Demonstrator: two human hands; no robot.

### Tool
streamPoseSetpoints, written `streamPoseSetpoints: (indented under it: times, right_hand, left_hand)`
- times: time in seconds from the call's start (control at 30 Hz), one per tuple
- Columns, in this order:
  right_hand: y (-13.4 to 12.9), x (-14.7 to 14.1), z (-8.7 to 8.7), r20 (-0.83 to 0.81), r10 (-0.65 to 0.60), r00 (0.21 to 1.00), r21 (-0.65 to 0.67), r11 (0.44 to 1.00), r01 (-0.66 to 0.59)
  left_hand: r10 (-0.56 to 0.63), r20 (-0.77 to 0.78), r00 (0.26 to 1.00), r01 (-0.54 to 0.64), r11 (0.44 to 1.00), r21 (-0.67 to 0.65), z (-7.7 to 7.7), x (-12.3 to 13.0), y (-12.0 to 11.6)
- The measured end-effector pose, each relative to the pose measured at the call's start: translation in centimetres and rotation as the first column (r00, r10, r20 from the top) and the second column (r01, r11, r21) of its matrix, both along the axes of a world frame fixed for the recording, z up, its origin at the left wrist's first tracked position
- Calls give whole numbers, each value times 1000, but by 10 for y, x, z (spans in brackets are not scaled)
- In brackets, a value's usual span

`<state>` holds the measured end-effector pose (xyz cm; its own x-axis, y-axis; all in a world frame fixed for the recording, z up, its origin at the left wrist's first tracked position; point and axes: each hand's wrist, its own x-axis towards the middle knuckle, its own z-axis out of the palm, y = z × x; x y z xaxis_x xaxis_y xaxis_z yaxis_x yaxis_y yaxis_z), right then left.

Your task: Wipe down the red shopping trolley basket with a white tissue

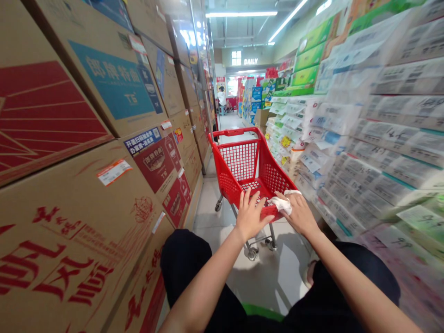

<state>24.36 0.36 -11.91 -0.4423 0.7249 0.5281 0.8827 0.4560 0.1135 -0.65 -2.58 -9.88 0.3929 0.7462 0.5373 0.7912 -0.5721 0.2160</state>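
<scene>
A red plastic shopping cart (277,178) on metal legs with casters stands right in front of me, its basket seemingly bare inside. On its near rim rests my left hand (250,215), fingers spread and stretched forward over the edge. My right hand (297,212) is on the same rim, at its right corner. Pressed under and between its fingers is a crumpled white wipe (281,203), which lies against the red plastic. Part of the rim is covered by both hands.
Stacked cardboard cartons (104,92) wall the left side. Packs of paper goods (398,138) are piled on the right, blurred. Tiled floor (232,121) runs down the aisle past the cart. Far off, a person in white (222,97) is near a red display.
</scene>
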Motion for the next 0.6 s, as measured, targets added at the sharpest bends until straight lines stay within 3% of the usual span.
streamPoseSetpoints:
  times: [0.1,0.23,0.3,0.37,0.47,0.6]
  right_hand:
    - [-18,-28,2,-36,-43,998,25,999,44]
    - [-45,-78,4,-27,22,999,9,1000,-22]
    - [-51,-87,4,-21,49,999,11,999,-48]
    - [-48,-77,4,12,99,995,7,995,-99]
    - [-36,-38,1,67,141,988,3,990,-141]
    - [-25,2,-4,33,26,999,28,999,-27]
  left_hand:
    - [17,-20,1000,-17,1000,-14,-1,2,-1]
    - [23,-30,999,-24,999,-35,-2,-2,10]
    - [-4,-22,1000,3,999,-38,-3,-7,14]
    - [-53,-13,999,52,998,-47,-4,-12,18]
    - [-121,-8,993,120,991,-60,-4,-19,22]
    - [-149,2,989,149,987,-58,-5,-17,26]
